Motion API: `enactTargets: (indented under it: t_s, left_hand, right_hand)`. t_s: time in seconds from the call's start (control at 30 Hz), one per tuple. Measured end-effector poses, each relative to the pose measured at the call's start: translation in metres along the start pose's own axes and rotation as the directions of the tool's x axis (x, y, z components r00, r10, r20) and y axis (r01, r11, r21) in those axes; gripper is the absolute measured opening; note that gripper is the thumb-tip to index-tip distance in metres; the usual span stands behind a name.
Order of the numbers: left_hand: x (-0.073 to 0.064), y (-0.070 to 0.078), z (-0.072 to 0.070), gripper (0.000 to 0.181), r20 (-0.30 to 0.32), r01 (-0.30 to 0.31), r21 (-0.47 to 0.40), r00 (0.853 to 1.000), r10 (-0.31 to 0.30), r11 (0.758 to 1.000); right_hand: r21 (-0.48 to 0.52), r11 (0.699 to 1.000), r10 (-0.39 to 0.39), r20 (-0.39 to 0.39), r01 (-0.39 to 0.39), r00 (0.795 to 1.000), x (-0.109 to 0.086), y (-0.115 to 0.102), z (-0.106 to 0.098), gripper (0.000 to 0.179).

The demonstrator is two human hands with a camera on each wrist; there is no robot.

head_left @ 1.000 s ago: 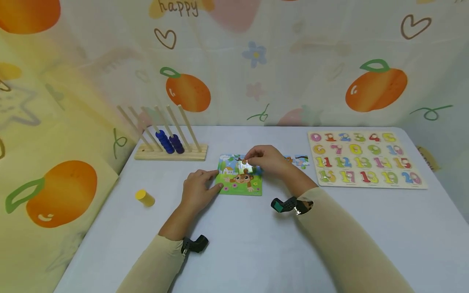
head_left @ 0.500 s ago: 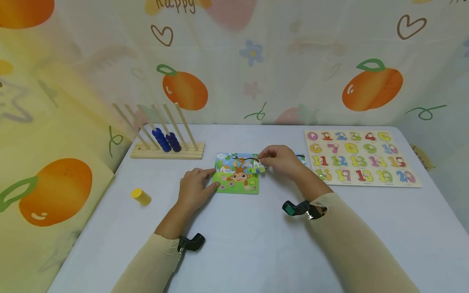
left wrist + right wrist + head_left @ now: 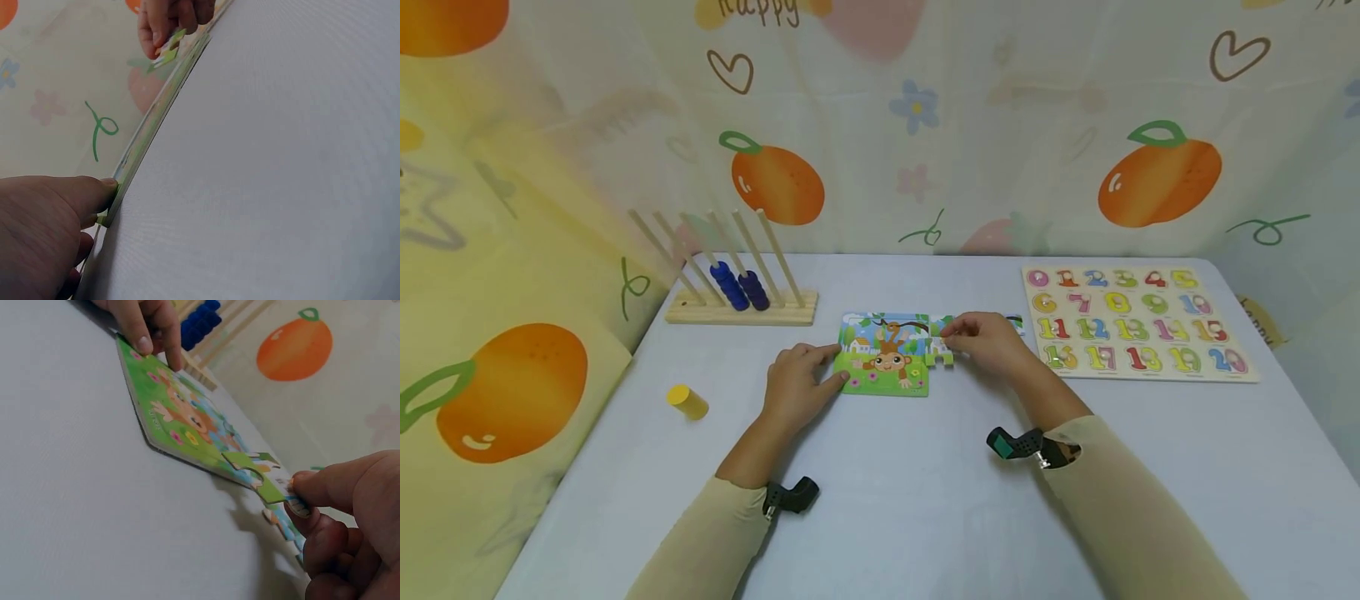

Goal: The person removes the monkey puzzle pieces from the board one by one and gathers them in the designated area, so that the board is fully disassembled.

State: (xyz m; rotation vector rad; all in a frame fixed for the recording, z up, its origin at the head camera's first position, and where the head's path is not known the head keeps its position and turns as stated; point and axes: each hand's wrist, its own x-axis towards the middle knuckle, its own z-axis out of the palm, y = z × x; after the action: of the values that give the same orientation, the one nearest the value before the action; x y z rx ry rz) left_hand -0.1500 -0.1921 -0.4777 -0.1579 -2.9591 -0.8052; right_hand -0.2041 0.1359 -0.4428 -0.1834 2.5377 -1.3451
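My right hand (image 3: 992, 337) pinches a jigsaw piece (image 3: 259, 478) between thumb and forefinger. This green-and-white piece is held above the table, just right of the monkey puzzle board (image 3: 882, 375). In the right wrist view it overlaps the board's corner. The thumb and forefinger of my left hand (image 3: 797, 387) rest on the board's left edge, spread apart. In the left wrist view, the left thumb (image 3: 100, 190) presses at the board's edge. Beyond the right hand lie more loose jigsaw pieces (image 3: 1017, 323), partly hidden by that hand.
A wooden peg stand (image 3: 741, 310) with blue beads (image 3: 730, 286) is at the back left. Left of my left hand lies a yellow cylinder (image 3: 688, 402). A number board (image 3: 1138, 325) is on the right of the white table (image 3: 880, 508), with a printed curtain (image 3: 1000, 150) behind.
My right hand has moved right, carrying the jigsaw piece from over the monkey picture to beyond the board's right edge. My left hand has stayed at the board. The head view has shifted slightly.
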Motion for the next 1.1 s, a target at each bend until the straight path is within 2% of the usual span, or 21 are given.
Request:
enactTargets:
  t_s: [0.3, 0.47, 0.63, 0.8, 1.1]
  left_hand:
    - [0.000, -0.001, 0.000, 0.051, 0.001, -0.003, -0.002, 1.000, 0.003, 1.000]
    - [-0.001, 0.000, 0.000, 0.052, -0.001, -0.003, -0.004, 1.000, 0.003, 1.000]
    - [-0.001, 0.000, 0.000, 0.052, -0.008, -0.003, -0.004, 1.000, 0.003, 1.000]
    - [-0.002, 0.000, 0.000, 0.052, -0.005, -0.001, -0.005, 1.000, 0.001, 1.000]
    - [-0.001, -0.002, 0.001, 0.051, -0.006, -0.012, 0.001, 1.000, 0.012, 1.000]
  right_hand:
    - [-0.002, 0.999, -0.033, -0.072, 0.033, 0.997, 0.001, 0.016, 0.008, 0.013]
    - [-0.034, 0.999, -0.019, -0.117, 0.015, 0.993, 0.000, 0.018, 0.013, 0.012]
    - [-0.080, 0.996, -0.044, -0.161, 0.031, 0.986, 0.000, 0.018, 0.016, 0.011]
    - [-0.122, 0.991, -0.077, -0.172, 0.056, 0.982, 0.000, 0.019, 0.017, 0.012]
    - [-0.125, 0.990, -0.092, -0.169, 0.071, 0.981, 0.000, 0.019, 0.016, 0.011]
